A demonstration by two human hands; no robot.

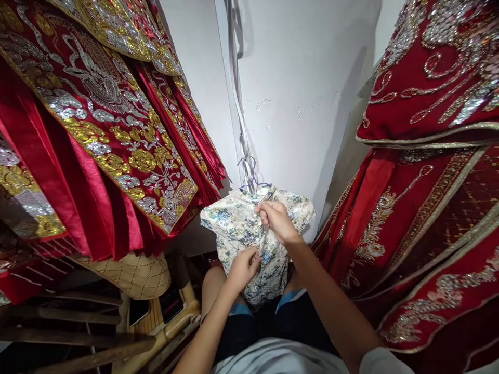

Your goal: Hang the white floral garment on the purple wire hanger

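Head view, from the left: a bank of red garments, thick with gold and silver embroidery, hangs in overlapping layers, too closely packed to count. Below them sits one beige quilted piece, and beneath that a wooden seat carries two dark flat slabs side by side. In the middle, close to the far white wall, hangs the single floral garment. It is a pale cream cloth printed with blue and green flowers, short-sleeved, and slightly glossy and crumpled. It sits on one thin purple hanger, which hooks onto a grey strap running down the wall. Two hands work on it. The left hand is closed, pinching the cloth low on the front. The right hand is also closed, gripping the fabric higher up, just under the collar. Both forearms reach up from the near edge, above the person's knees. On the right, more red embroidered robes hang in several layers, near the floral piece but apart from it.
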